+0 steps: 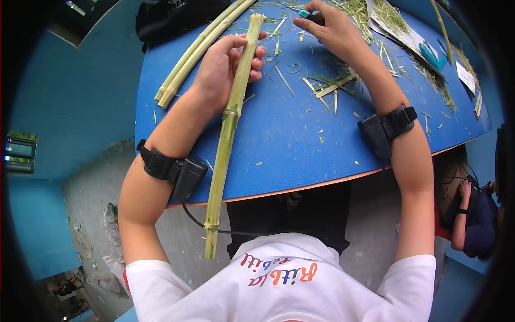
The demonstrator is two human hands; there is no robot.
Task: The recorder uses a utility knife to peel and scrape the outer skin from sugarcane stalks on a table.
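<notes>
Head view, centre-left: long pale-green stalk (229, 121), jointed at a few nodes, running from the top centre of the frame down past the table edge to the lower middle, its lower end hanging over the lap. Upper part gripped by the left hand (222, 70), fingers curled around it from the left, fingertips showing on its right side. Cut top end pale and fibrous.

Upper centre-right: right hand (330, 29) pressed down on the blue table (279, 155), fingers closed over a small teal-handled tool (306, 14); mostly hidden under the hand, so kind of tool not clear.

No containers in sight.

Upper left of the table: two more green stalks (198, 51) lying side by side, slanted, well apart from the held one's lower half. Right of centre: scattered green peelings and slivers (330, 86) across the tabletop, thicker towards the upper right, partly covering sheets of paper (402, 35). Teal scissors (432, 53) near the upper right edge. Black wrist bands with boxes on both forearms, left (174, 169) and right (386, 129). Far right edge: another person (472, 214) seated low, arm bent.
</notes>
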